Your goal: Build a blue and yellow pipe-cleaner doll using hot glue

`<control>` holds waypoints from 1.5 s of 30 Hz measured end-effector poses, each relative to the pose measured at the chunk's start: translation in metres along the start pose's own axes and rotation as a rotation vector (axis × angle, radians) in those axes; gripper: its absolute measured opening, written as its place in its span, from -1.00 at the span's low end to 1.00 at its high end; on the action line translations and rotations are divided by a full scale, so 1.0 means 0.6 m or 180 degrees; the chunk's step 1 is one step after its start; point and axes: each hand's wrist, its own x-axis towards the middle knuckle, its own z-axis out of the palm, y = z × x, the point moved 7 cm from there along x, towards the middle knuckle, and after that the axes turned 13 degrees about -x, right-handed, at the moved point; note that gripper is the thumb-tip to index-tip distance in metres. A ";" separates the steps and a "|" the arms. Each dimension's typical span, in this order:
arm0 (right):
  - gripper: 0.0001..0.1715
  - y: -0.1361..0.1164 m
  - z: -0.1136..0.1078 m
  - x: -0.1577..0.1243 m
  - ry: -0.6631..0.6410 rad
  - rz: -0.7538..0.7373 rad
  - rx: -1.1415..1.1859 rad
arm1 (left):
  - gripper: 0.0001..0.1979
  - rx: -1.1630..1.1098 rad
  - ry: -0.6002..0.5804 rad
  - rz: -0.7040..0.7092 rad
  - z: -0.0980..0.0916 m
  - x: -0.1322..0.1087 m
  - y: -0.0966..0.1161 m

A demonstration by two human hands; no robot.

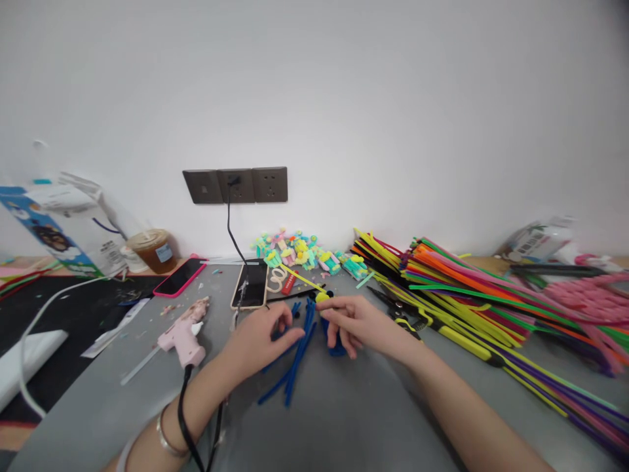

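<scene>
My left hand (263,337) rests on the grey table (354,419) with its fingers curled on a bundle of blue pipe cleaners (295,357). My right hand (356,324) pinches a small blue piece with a yellow top (323,299) at the far end of that bundle. Both hands meet near the table's middle. A bracelet sits on my left wrist.
A pink glue gun (183,335) lies to the left, its black cord crossing my left forearm. Two phones (251,285) (179,277) lie behind. A big pile of coloured pipe cleaners (491,301) fills the right. Pliers (400,311), small finished pieces (299,252) and a wall socket (236,185) are beyond.
</scene>
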 end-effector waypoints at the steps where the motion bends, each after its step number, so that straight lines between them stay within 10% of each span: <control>1: -0.48 -0.002 -0.010 0.003 0.0266 -0.0088 -0.0234 | -0.75 0.0032 -0.0202 0.0033 0.008 -0.002 0.004; 7: -0.74 -0.017 -0.028 0.001 0.1155 -0.0502 -0.1408 | -0.78 0.0160 -0.0872 0.0354 0.034 -0.015 0.024; 15: -0.67 0.002 -0.037 -0.011 0.1418 0.0196 -0.2702 | -0.72 0.0120 -0.0744 0.0664 0.034 -0.014 0.022; 35: -0.65 0.001 -0.107 -0.023 0.2404 -0.0180 -0.1577 | -0.73 -0.0199 0.0518 0.0521 -0.018 0.014 -0.025; 45: -0.67 0.008 -0.040 0.003 0.1270 -0.0155 -0.1834 | -0.72 -0.0311 0.0592 0.0674 -0.024 0.011 -0.011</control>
